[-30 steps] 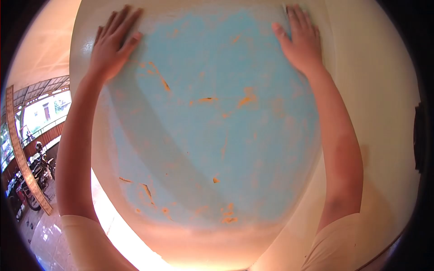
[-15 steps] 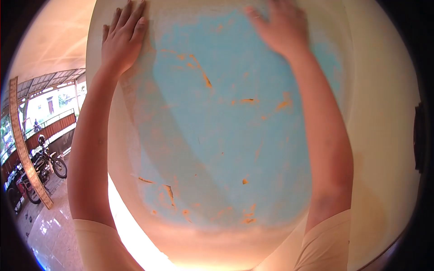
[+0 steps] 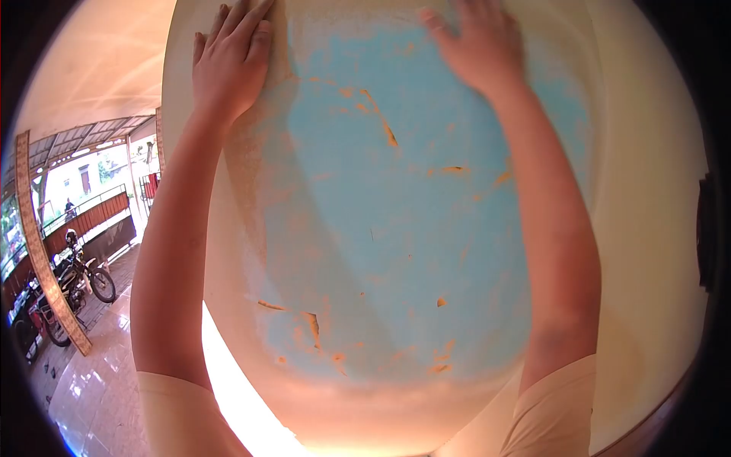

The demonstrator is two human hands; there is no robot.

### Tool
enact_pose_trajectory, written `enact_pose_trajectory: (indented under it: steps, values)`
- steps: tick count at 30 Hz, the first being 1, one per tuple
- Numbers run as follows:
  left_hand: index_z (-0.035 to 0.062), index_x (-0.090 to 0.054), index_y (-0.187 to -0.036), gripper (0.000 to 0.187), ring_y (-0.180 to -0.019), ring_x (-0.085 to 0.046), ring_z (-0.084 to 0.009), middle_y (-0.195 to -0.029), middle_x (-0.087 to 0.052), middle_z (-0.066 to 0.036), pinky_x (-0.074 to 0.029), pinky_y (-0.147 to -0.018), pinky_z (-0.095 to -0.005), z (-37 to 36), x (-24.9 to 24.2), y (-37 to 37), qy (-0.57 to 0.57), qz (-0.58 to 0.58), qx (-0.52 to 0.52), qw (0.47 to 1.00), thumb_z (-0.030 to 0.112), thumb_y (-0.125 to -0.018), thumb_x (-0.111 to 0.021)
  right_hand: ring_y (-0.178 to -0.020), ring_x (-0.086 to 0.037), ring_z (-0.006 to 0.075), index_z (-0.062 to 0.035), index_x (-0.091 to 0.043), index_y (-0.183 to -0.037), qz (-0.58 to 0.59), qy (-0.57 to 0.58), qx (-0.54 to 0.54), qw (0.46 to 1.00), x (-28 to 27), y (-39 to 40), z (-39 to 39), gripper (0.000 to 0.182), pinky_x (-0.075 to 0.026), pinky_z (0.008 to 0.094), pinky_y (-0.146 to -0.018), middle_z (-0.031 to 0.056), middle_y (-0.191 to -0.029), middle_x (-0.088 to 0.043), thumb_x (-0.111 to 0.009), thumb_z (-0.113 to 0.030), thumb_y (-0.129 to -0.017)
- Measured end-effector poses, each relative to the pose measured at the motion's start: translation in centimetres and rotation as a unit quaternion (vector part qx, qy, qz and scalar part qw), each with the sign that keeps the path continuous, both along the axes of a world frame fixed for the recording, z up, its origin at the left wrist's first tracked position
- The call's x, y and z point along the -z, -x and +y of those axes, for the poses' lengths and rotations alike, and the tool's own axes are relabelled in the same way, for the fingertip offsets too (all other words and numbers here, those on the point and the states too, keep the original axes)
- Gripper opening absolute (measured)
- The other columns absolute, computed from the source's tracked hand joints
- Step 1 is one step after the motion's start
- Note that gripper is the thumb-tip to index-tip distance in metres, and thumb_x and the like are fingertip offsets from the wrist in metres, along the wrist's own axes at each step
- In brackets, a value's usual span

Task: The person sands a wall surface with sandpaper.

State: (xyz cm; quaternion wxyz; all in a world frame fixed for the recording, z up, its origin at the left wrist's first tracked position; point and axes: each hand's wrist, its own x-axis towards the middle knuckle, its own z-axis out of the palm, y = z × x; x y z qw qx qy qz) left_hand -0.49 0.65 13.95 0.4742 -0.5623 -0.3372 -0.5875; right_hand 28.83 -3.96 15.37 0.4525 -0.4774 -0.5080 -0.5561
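A large curved panel [image 3: 647, 190] fills most of the head view, cream-coloured with a broad blue area [image 3: 358, 206] that shows scratches and chipped orange spots. My left hand [image 3: 236, 65] lies flat on its upper left border, fingers stretched upward and slightly apart, the tips cut off by the frame's top. Against the upper right of the blue area rests my right hand [image 3: 483, 49], smeared by motion. Its thumb stands away from the palm, and the other fingers run out of view. No tool shows in either hand; what lies under the right palm is hidden.
Beyond the panel on the left stand a patterned post [image 3: 49, 244] and a parked motorcycle [image 3: 80, 274]. A red-brown railing [image 3: 91, 217] runs behind them. Glossy floor tiles [image 3: 103, 381] spread below. A dark object [image 3: 707, 232] shows at the far right edge.
The panel and its blue area have shifted right in view, and my left hand with them. My right hand keeps nearly the same image position, so it sits farther left over the blue area.
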Motion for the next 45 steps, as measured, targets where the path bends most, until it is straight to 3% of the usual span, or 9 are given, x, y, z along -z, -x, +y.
enact_pose_trajectory:
  steps: [7, 14, 20, 23, 24, 26, 32, 41, 45]
  values:
    - [0.0162, -0.047, -0.151, 0.051, -0.154, -0.021, -0.0317, -0.164, -0.032, -0.012, -0.011, -0.125, -0.0496, -0.5, 0.8, -0.7, 0.019, -0.007, -0.020, 1.000, 0.037, -0.106, -0.035, -0.148, -0.031, 0.0246, -0.0185, -0.046, -0.149, -0.320, 0.022, -0.152, 0.935, 8.8, 7.0, 2.6, 0.068, -0.022, 0.0500, -0.122, 0.0048, -0.157, -0.040, -0.054, -0.058, -0.095]
    - [0.0206, -0.038, -0.156, 0.054, -0.154, -0.019, -0.0351, -0.166, -0.026, -0.013, -0.011, -0.124, -0.0544, -0.8, 2.6, 1.6, 0.050, 0.043, -0.065, 0.996, 0.040, -0.107, -0.032, -0.153, -0.019, 0.0317, -0.0029, -0.032, -0.155, -0.097, 0.006, 0.005, 0.995, 2.9, 6.4, 0.8, 0.074, -0.014, 0.0487, -0.126, 0.0145, -0.164, -0.028, -0.043, -0.053, -0.103]
    - [0.0196, -0.042, -0.154, 0.053, -0.154, -0.020, -0.0349, -0.165, -0.028, -0.013, -0.012, -0.124, -0.0537, -1.3, 3.2, 1.5, 0.046, -0.002, -0.039, 0.998, 0.041, -0.106, -0.033, -0.146, -0.035, 0.0268, -0.0135, -0.049, -0.146, -0.320, -0.011, -0.158, 0.934, 7.6, 9.5, 2.8, 0.066, -0.024, 0.0485, -0.121, 0.0076, -0.154, -0.045, -0.055, -0.056, -0.095]
    - [0.0352, -0.046, -0.152, 0.048, -0.154, -0.024, -0.0226, -0.163, -0.034, 0.002, -0.012, -0.125, -0.0476, 1.8, 2.7, 2.8, -0.044, 0.006, -0.052, 0.998, 0.043, -0.106, -0.036, -0.146, -0.036, 0.0270, -0.0115, -0.051, -0.144, -0.256, -0.065, -0.092, 0.960, 3.2, 6.4, 2.7, 0.068, -0.026, 0.0476, -0.120, 0.0087, -0.153, -0.046, -0.057, -0.057, -0.093]
    - [0.0352, -0.046, -0.152, 0.048, -0.154, -0.024, -0.0226, -0.163, -0.034, 0.002, -0.012, -0.125, -0.0476, 1.2, 2.8, 2.6, -0.043, 0.006, -0.052, 0.998, 0.043, -0.106, -0.036, -0.152, -0.021, 0.0319, -0.0035, -0.034, -0.154, -0.162, 0.048, -0.048, 0.985, 2.4, 6.5, 0.3, 0.072, -0.016, 0.0488, -0.125, 0.0151, -0.162, -0.030, -0.047, -0.052, -0.102]
    - [0.0195, -0.044, -0.153, 0.053, -0.154, -0.021, -0.0342, -0.165, -0.029, -0.013, -0.012, -0.124, -0.0533, -0.5, 3.0, 2.0, 0.038, 0.006, -0.031, 0.999, 0.042, -0.106, -0.032, -0.148, -0.029, 0.0292, -0.0077, -0.044, -0.147, -0.175, -0.004, -0.074, 0.982, 2.8, 7.2, 1.6, 0.069, -0.022, 0.0475, -0.123, 0.0112, -0.158, -0.038, -0.053, -0.054, -0.097]
    - [0.0191, -0.046, -0.152, 0.054, -0.154, -0.021, -0.0330, -0.165, -0.029, -0.012, -0.011, -0.124, -0.0521, -0.9, 2.9, 2.1, 0.044, 0.002, 0.004, 0.999, 0.043, -0.106, -0.030, -0.142, -0.041, 0.0274, -0.0145, -0.057, -0.139, -0.426, 0.047, -0.192, 0.883, 9.8, 8.6, 1.8, 0.062, -0.031, 0.0479, -0.118, 0.0085, -0.148, -0.052, -0.062, -0.054, -0.091]
    - [0.0186, -0.045, -0.153, 0.054, -0.154, -0.021, -0.0313, -0.165, -0.030, -0.010, -0.010, -0.125, -0.0509, -0.4, 2.8, 2.2, 0.031, 0.006, -0.015, 0.999, 0.043, -0.106, -0.034, -0.151, -0.024, 0.0319, -0.0044, -0.037, -0.153, -0.117, 0.017, -0.049, 0.992, 3.2, 6.3, 0.8, 0.069, -0.017, 0.0482, -0.125, 0.0154, -0.160, -0.034, -0.049, -0.049, -0.102]
    - [0.0187, -0.045, -0.153, 0.053, -0.154, -0.020, -0.0312, -0.165, -0.029, -0.010, -0.010, -0.125, -0.0508, -0.9, 3.0, 1.8, 0.039, -0.002, -0.002, 0.999, 0.041, -0.105, -0.037, -0.141, -0.043, 0.0294, -0.0143, -0.052, -0.144, -0.339, -0.024, -0.153, 0.928, 6.4, 7.1, 2.4, 0.061, -0.031, 0.0468, -0.118, 0.0106, -0.149, -0.050, -0.058, -0.051, -0.095]
